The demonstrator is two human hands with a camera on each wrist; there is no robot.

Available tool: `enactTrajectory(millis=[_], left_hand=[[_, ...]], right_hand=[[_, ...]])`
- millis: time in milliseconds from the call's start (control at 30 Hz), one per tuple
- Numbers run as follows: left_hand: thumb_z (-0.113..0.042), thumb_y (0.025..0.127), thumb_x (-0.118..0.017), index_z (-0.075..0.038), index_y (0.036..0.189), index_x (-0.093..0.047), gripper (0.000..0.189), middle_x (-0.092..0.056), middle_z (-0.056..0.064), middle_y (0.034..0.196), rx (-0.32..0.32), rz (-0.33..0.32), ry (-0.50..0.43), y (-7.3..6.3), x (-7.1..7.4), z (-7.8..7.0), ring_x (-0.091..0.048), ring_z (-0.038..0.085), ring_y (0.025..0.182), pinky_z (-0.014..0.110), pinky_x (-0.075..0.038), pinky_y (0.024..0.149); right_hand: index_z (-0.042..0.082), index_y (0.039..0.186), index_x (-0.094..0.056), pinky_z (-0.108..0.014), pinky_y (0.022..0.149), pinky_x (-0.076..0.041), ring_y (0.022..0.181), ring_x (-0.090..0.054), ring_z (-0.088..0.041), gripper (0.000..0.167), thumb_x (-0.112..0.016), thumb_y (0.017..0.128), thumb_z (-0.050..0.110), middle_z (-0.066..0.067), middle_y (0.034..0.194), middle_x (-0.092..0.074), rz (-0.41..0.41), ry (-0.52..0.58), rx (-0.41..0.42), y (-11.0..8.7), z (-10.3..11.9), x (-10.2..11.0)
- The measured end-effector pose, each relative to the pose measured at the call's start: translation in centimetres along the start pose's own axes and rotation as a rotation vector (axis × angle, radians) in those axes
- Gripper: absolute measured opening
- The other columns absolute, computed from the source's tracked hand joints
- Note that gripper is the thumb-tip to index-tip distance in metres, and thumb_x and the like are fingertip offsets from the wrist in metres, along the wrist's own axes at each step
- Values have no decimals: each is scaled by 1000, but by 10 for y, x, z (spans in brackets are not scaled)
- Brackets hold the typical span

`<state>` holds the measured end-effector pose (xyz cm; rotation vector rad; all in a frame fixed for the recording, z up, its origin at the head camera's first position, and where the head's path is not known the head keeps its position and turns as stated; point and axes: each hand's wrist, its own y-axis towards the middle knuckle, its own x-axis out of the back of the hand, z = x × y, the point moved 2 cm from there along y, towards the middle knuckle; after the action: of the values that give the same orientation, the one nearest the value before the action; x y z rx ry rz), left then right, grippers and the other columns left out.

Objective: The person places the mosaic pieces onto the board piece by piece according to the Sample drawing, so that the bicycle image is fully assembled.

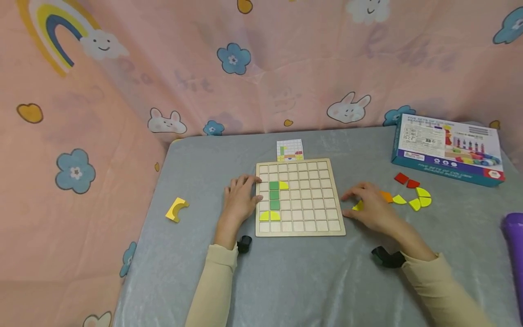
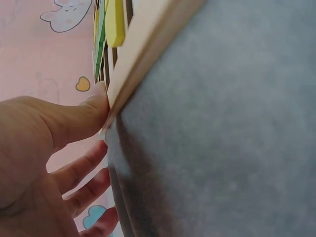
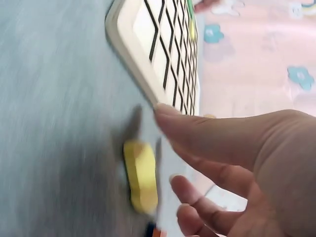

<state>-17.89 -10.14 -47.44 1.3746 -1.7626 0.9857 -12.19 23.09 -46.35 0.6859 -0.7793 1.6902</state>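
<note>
The grid board (image 1: 307, 195) lies between the two hands, with the left hand (image 1: 239, 197) at its left edge, thumb and fingertips against the rim, fingers loose rather than clenched. The right hand (image 1: 373, 206) is off the board's right side, thumb and fingers parted and gripping nothing, above a yellow piece (image 3: 142, 177) that lies on the cloth; whether the thumb touches the rim I cannot tell. On the box (image 1: 470, 147) at far right, "FIVE SETS OF" is readable; much of the smaller print is blurred. The board is pale wood, ruled into square cells, with three green squares (image 1: 274, 195) lined up near its left side, one yellow piece right of the farthest green and two rounded yellow pieces (image 1: 275, 216) nearer. A printed card (image 1: 290, 149) sits at its far edge.
</note>
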Motion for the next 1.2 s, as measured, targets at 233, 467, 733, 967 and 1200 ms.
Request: enactTrajectory(millis=[233,467,733,967,1200], left_hand=[[-26,102,-73,-24,142,-61,41,-49,5,157,-6,-11,-21,0,-1,1,-40,32,143,54,-31,111],[-27,102,-72,-25,143,-61,42,-49,5,157,-6,-2,-28,-1,-1,2,-41,32,140,54,-32,108],[-27,102,-73,-25,143,-60,43,-48,5,157,3,0,-25,0,-2,3,-40,33,141,55,-31,109],[-28,102,-72,-25,144,-60,43,-47,4,158,9,8,-20,0,-1,2,-39,32,143,55,-30,110],[-28,102,-73,-25,143,-61,43,-48,6,157,-8,-3,-31,-1,-1,3,-40,33,142,56,-31,110]], right_hand=[[0,116,-73,-62,97,-40,113,-47,-45,34,-87,87,10,-28,122,-58,16,-10,19,-10,-19,10],[-2,122,-71,-68,103,-40,117,-45,-46,36,-83,90,7,-30,127,-56,39,-10,-29,-14,-25,12],[-2,121,-71,-66,99,-42,114,-49,-46,33,-81,90,2,-29,124,-60,23,-21,-3,-17,-27,12],[0,113,-73,-68,100,-43,114,-46,-47,23,-80,91,0,-29,124,-60,11,-39,-29,-16,-29,10],[1,111,-73,-63,96,-45,109,-50,-42,20,-79,91,1,-25,116,-63,12,-56,-21,-16,-29,8]])
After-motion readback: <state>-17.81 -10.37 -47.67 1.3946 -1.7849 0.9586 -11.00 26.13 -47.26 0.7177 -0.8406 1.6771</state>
